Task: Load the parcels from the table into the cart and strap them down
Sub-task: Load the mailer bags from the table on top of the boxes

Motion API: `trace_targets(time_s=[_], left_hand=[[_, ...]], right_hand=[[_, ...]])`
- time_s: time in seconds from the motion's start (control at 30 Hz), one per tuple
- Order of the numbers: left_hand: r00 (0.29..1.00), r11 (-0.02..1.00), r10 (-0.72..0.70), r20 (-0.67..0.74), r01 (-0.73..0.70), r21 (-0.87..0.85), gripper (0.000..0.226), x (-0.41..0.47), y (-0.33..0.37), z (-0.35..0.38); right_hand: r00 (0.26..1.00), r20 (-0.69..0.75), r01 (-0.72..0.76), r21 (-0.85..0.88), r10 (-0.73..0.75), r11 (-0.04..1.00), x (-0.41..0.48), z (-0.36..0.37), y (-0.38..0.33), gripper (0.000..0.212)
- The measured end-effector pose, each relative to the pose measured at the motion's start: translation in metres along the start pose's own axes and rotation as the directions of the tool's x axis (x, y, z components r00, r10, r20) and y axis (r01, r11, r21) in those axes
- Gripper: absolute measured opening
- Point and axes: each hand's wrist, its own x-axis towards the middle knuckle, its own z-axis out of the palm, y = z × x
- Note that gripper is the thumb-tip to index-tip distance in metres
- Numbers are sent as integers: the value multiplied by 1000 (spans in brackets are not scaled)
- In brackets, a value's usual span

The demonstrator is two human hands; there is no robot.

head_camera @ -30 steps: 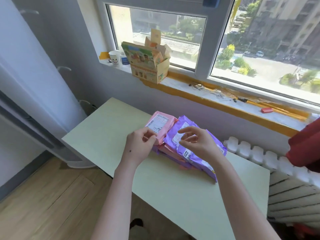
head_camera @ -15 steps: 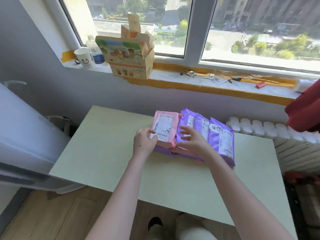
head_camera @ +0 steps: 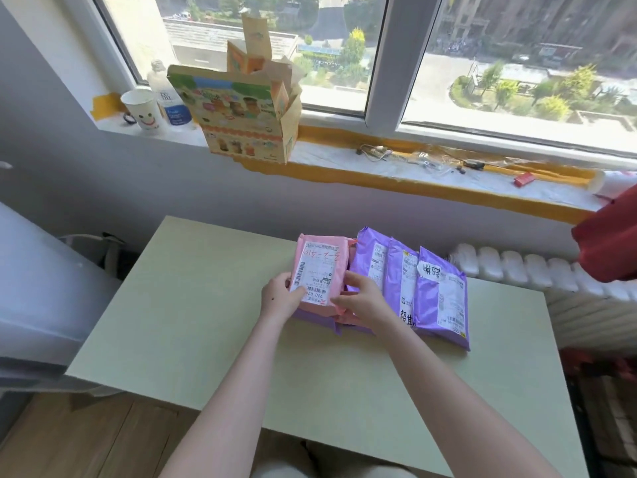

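Both hands are now gripping the pink parcel (head_camera: 320, 270) on the table (head_camera: 206, 305): the left hand (head_camera: 281, 298) is pinching its left edge, and the right hand (head_camera: 360, 300), which was resting on the purple parcels (head_camera: 437, 294) half a second ago, is clasping its right edge. The pink parcel is lying on top of the stack (purple ones are overlapping just beside it).

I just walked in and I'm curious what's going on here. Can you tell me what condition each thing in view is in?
Pink parcel: sealed, on top of the pile, gripped at both sides.
Purple parcels: sealed, overlapping, lying on the table.
Left hand: closed on the pink parcel's left edge.
Right hand: closed on its right edge.
Cardboard box: open, flaps up, on the windowsill.
Paper cup: upright.
Bottle: upright, behind the cup.
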Motion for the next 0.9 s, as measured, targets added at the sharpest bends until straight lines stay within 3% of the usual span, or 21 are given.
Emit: trace_targets(time_s=[0.2,0.33,0.5,0.7,0.9], left_hand=[[1000,983,-10,-17,6,-185,15,3,-4,-12],[997,932,78,-18,-80,-354,18,-3,8,-31],[972,835,215,90,-136,-533,23,-16,29,-55],[890,761,398,222,-185,-622,29,-40,56,-78],[790,723,515,334,-191,-663,37,-70,71,-80]], right_hand=[[998,-50,44,0,-44,999,-1,1,-3,51],[990,-82,116,62,-111,991,-11,0,-12,51],[954,-181,260,104,-239,960,-40,-6,-25,45],[893,-281,401,146,-350,905,-94,-13,-29,57],[839,-414,474,237,-353,848,-155,-8,-19,62]])
